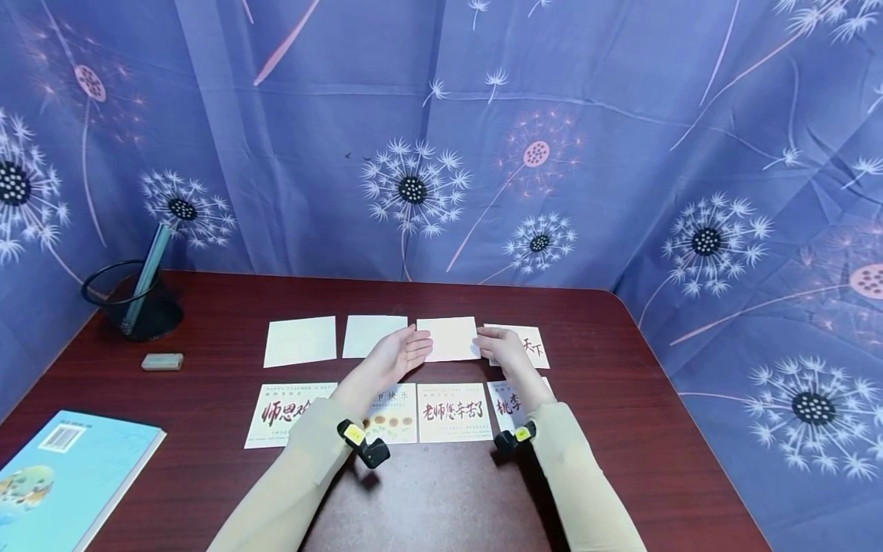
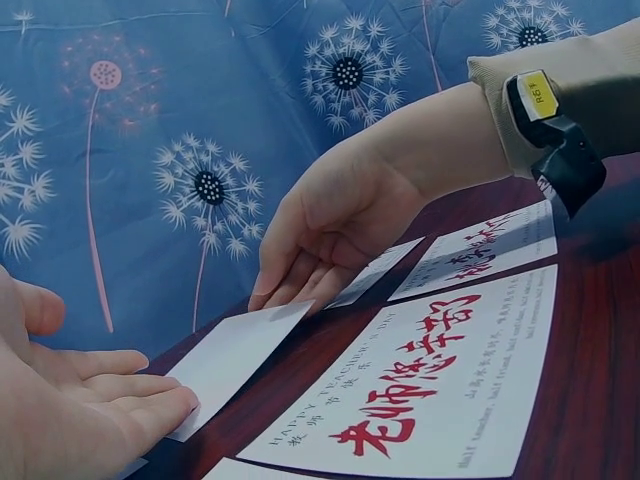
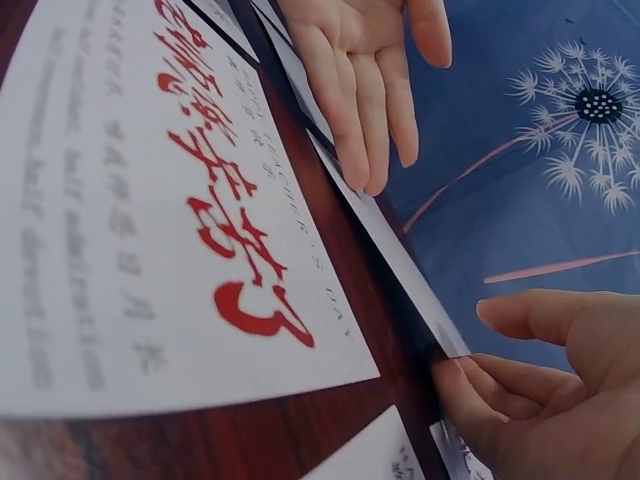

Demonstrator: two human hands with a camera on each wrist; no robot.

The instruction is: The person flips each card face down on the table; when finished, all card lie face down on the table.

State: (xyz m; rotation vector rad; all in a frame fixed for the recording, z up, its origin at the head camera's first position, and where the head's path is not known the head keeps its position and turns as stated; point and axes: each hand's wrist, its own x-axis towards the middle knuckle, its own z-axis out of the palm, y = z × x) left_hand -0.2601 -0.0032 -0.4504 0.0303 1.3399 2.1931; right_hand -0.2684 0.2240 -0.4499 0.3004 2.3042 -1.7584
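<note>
A white card [image 1: 450, 340] with its blank side up lies between the two hands, third from the left in the far row. My left hand [image 1: 396, 354] has its fingers extended at the card's left edge, palm turned inward. At the right edge is my right hand [image 1: 507, 351], its fingertips touching the card's corner. In the right wrist view the right thumb [image 3: 520, 312] stands apart from the card. Beneath the right hand, a card with red writing [image 1: 533, 346] is partly hidden. Nearer lies a printed card with red characters [image 1: 454, 425].
Two more blank cards [image 1: 300, 342] continue the far row leftward. The near row also has a red-lettered card [image 1: 265, 433], a sunflower card [image 1: 396, 431] and another partly covered card [image 1: 502, 402]. Leftward are a black mesh pen holder [image 1: 155, 314], an eraser [image 1: 162, 362] and a blue book [image 1: 90, 460].
</note>
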